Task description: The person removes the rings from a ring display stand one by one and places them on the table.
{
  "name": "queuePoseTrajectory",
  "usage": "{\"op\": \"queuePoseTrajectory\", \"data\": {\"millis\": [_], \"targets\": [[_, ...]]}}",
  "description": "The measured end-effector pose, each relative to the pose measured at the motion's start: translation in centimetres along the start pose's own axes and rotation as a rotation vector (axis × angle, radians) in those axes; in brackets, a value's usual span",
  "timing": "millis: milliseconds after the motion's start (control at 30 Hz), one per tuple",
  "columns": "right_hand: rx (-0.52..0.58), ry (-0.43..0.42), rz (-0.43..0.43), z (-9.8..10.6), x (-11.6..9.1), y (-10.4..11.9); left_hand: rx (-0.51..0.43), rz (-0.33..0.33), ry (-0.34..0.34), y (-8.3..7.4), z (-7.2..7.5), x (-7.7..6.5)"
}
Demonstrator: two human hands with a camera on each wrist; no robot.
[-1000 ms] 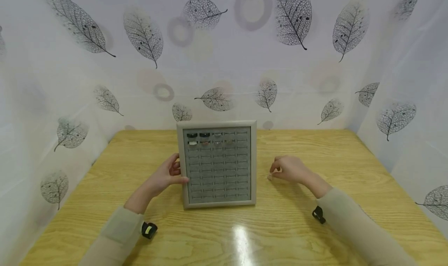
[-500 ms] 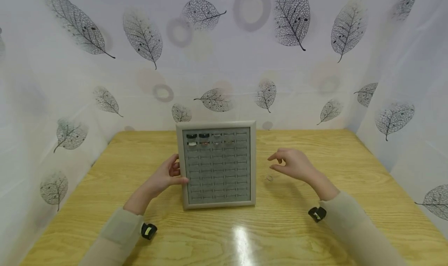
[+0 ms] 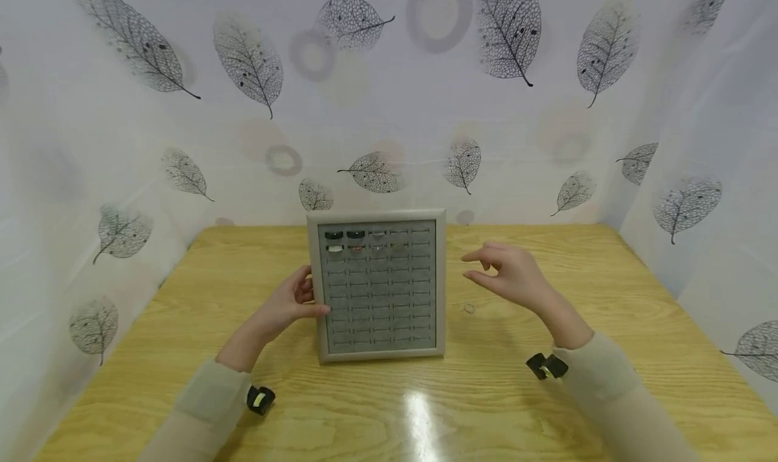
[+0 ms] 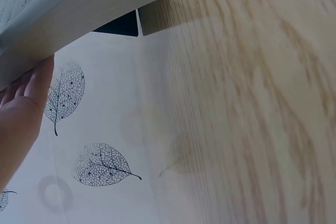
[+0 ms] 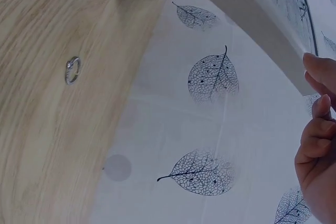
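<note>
A ring display board (image 3: 380,283) with a pale frame and grey slotted pad stands propped up on the table. Several rings (image 3: 356,242) fill slots in its top two rows, some black, others white, reddish or silvery. My left hand (image 3: 286,306) grips the frame's left edge, thumb on the front. In the left wrist view its fingers (image 4: 35,80) bend against the frame's side. To the right of the board, a silver ring (image 5: 73,70) with small stones lies on the wood. Above it hovers my right hand (image 3: 510,279), thumb and forefinger spread apart, nothing between them.
The wooden table (image 3: 243,259) reaches back to a white curtain (image 3: 389,111) printed with leaves, which also hangs at both sides. A black stand part (image 4: 121,24) shows behind the board. Black wrist straps (image 3: 260,400) sit at both sleeves.
My right hand held the silver ring at the table, let go of it, and has risen up and away with fingers apart. The left hand and board have stayed put.
</note>
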State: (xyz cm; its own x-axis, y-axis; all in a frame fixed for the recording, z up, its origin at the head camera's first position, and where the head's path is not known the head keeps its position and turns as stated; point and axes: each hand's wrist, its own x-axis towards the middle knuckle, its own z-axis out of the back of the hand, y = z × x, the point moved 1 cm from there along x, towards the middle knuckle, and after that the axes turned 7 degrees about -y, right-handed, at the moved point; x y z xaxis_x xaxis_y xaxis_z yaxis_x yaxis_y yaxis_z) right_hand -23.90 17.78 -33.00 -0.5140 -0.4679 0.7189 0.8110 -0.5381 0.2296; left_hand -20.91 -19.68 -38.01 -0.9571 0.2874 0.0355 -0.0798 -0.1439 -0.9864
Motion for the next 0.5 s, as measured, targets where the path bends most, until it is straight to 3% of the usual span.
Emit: {"op": "queuePoseTrajectory", "data": {"millis": [267,500], "targets": [[0.067,-0.07,0.047,-0.5,1.4,1.1,-0.027,-0.041,-0.016,-0.3,-0.4,0.1],[0.049,-0.096,0.02,-1.4,2.5,2.2,-0.027,-0.04,-0.017,-0.2,-0.4,0.1]]}}
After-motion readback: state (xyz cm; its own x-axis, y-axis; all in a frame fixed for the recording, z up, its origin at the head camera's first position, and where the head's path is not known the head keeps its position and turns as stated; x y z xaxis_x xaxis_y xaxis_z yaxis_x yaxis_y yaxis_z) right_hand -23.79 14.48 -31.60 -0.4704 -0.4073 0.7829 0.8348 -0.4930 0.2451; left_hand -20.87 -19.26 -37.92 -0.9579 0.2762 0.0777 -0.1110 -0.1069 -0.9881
